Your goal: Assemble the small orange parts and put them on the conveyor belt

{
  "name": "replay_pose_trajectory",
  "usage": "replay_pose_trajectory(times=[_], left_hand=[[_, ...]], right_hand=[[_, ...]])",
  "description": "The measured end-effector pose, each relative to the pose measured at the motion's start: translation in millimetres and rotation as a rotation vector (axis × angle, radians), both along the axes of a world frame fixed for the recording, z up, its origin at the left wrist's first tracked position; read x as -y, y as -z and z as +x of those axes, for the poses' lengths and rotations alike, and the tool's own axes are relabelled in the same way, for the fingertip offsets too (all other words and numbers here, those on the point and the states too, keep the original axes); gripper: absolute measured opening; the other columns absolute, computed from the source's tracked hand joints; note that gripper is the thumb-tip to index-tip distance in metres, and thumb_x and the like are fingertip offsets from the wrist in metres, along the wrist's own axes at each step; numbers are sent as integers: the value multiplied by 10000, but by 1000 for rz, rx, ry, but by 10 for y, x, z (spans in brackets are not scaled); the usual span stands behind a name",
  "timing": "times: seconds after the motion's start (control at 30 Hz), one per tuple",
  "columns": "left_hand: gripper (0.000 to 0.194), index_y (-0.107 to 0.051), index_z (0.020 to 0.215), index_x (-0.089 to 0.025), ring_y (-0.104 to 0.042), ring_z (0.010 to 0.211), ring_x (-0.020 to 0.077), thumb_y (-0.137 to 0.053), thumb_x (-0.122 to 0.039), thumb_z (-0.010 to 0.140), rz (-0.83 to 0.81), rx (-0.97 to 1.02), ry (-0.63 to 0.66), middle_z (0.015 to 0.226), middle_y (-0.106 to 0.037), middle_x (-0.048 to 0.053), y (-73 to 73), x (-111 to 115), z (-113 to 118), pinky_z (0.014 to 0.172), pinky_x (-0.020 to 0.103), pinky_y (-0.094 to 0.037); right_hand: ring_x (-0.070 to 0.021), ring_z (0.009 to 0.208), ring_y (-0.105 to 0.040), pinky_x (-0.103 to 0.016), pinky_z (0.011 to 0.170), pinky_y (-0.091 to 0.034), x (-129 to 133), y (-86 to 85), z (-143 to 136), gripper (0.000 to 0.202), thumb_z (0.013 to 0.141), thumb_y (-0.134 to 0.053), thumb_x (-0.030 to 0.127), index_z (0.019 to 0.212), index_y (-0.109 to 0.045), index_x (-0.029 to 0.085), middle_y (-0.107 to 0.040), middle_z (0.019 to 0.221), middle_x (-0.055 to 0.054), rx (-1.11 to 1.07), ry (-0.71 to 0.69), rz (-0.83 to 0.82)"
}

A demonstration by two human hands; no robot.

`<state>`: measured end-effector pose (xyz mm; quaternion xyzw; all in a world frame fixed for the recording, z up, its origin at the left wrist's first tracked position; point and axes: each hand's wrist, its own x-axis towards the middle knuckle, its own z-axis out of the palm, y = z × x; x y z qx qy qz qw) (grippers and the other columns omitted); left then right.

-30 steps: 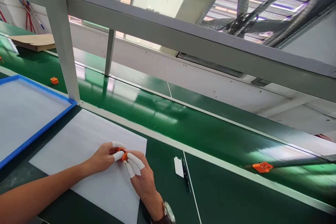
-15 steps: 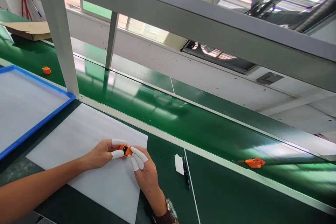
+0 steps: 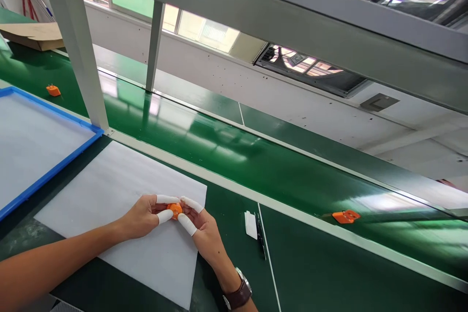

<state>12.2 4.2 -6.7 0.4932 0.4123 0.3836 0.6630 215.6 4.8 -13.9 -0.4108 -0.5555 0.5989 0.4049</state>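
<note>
A small orange plug adapter is pinched between both hands, above a white sheet on the dark green bench. My left hand grips its left side with thumb and forefinger, which wear white finger cots. At its right side, my right hand closes in with white-covered thumb and fingers, and a watch sits on that wrist. The adapter's rounded orange face is turned up toward me, while the fingers cover its edges.
Beyond a pale rail runs a green conveyor belt carrying an orange adapter at left and an orange piece at right. A blue-edged tray lies left. A white card and black pen lie right. A grey post stands ahead.
The adapter has been turned in my fingers: its dark part no longer shows and a round orange face does. My right fingers have shifted around it. The orange pieces on the belt moved left.
</note>
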Motion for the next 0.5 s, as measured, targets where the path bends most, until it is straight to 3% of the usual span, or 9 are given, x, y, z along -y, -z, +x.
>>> replay_pose_trajectory(times=[0.13,0.33,0.5], left_hand=[[378,-690,1263,-217,-654,1196,268,-639,-243,889,50,-6,34,1273,-712,48,13,23,26,1097,435,-497],[350,-701,1242,-237,-639,1213,248,-591,-189,913,111,-8,43,1344,-667,28,-3,43,55,1084,403,-511],[334,-704,1228,-238,-653,1189,254,-624,-230,904,78,-61,16,1308,-690,36,-10,17,51,1079,421,-515]], right_hand=[[-276,1152,-674,-463,1053,-530,-3,-49,-33,431,844,-766,388,1251,-676,277,-727,1219,-51,-2,-48,-115],[-275,1069,-709,-460,1004,-561,-19,4,-69,419,814,-788,383,1208,-697,271,-743,1162,-52,-4,-7,-89],[-274,1113,-696,-463,1027,-549,-28,47,-84,424,823,-769,415,1205,-685,252,-740,1178,-65,-28,8,-73]])
